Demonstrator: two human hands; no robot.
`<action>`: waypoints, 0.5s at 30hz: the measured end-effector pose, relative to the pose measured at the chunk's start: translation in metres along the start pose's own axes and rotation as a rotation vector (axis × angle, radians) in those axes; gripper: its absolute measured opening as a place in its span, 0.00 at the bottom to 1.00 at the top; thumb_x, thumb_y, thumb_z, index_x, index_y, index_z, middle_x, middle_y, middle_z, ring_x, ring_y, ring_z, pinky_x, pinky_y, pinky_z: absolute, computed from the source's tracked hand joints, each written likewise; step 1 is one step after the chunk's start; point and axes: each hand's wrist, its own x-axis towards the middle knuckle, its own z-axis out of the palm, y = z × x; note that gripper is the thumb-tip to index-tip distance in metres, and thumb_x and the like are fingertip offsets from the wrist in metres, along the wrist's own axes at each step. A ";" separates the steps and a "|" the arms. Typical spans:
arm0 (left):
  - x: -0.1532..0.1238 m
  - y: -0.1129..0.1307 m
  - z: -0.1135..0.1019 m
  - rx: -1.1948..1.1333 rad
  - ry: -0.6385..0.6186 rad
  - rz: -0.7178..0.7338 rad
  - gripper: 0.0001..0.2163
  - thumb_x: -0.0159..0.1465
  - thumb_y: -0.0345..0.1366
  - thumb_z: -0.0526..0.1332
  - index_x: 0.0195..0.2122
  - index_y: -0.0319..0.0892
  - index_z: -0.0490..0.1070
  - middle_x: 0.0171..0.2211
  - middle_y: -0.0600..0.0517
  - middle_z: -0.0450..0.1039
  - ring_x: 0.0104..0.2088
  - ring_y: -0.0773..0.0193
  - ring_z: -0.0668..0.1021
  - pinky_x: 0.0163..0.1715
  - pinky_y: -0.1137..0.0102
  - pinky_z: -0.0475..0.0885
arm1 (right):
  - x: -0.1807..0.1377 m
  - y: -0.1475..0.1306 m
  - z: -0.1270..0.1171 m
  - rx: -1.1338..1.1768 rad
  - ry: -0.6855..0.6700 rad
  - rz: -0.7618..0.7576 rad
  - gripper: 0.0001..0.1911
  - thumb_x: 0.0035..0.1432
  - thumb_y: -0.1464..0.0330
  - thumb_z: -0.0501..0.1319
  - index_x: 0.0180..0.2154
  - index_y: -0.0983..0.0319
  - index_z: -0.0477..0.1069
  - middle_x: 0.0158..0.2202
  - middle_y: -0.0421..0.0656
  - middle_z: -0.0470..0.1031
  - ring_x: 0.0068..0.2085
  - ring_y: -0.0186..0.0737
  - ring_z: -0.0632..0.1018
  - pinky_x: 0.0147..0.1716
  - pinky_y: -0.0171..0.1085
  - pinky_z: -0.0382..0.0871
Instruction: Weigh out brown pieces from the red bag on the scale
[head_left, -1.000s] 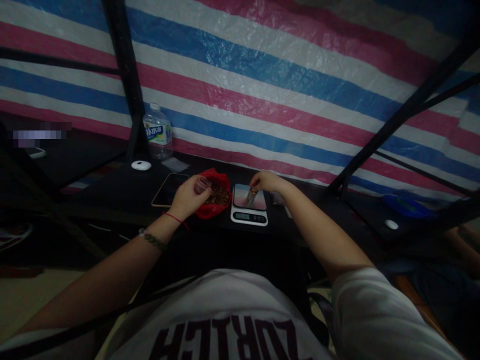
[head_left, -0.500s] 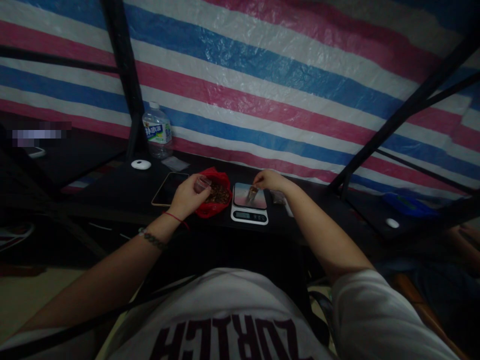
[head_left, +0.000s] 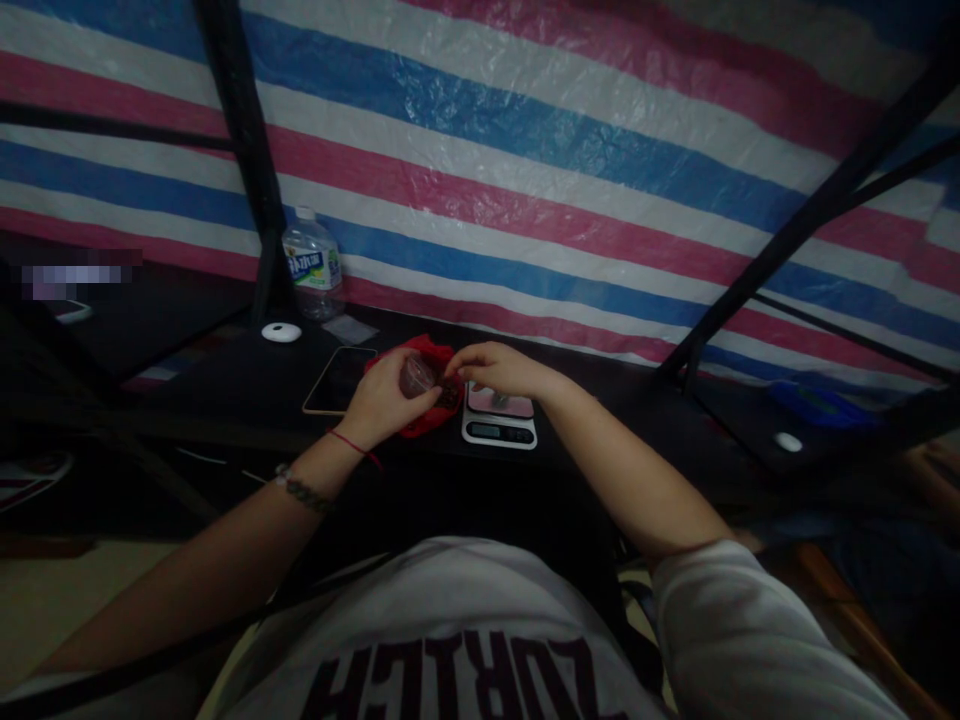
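My left hand is closed around a clear, crinkled plastic piece, perhaps a small bag; its exact kind is hard to make out in the dim light. Below it lies an opened red bag with small brown pieces inside, partly covered by both hands. My right hand reaches over the red bag's right side, fingertips pinched together beside the clear plastic. What they hold, if anything, is hidden. Under the right wrist stands a white kitchen scale with a shiny plate and a lit display.
A phone lies left of the red bag. Behind it are a clear packet, a water bottle and a white oval object. Farther right are a blue object and a white mouse-like object. Dark frame posts flank the table.
My right hand has moved left from above the scale, where it pinched a small clear packet with brown contents, to the red bag. My left hand has shifted slightly right with the clear plastic.
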 end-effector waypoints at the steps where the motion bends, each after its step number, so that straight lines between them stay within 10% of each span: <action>1: -0.001 0.004 -0.001 0.016 -0.003 0.029 0.26 0.51 0.48 0.63 0.49 0.41 0.67 0.45 0.46 0.73 0.45 0.53 0.76 0.47 0.62 0.70 | 0.003 -0.005 0.006 0.022 -0.034 -0.022 0.12 0.54 0.76 0.56 0.37 0.64 0.77 0.35 0.40 0.76 0.34 0.32 0.74 0.38 0.33 0.67; 15: -0.003 0.019 0.001 0.187 -0.036 0.132 0.19 0.55 0.43 0.60 0.46 0.40 0.68 0.43 0.45 0.74 0.45 0.51 0.75 0.46 0.61 0.69 | 0.018 -0.020 0.023 -0.042 -0.081 0.019 0.11 0.53 0.75 0.53 0.26 0.65 0.73 0.22 0.37 0.68 0.25 0.30 0.68 0.28 0.30 0.61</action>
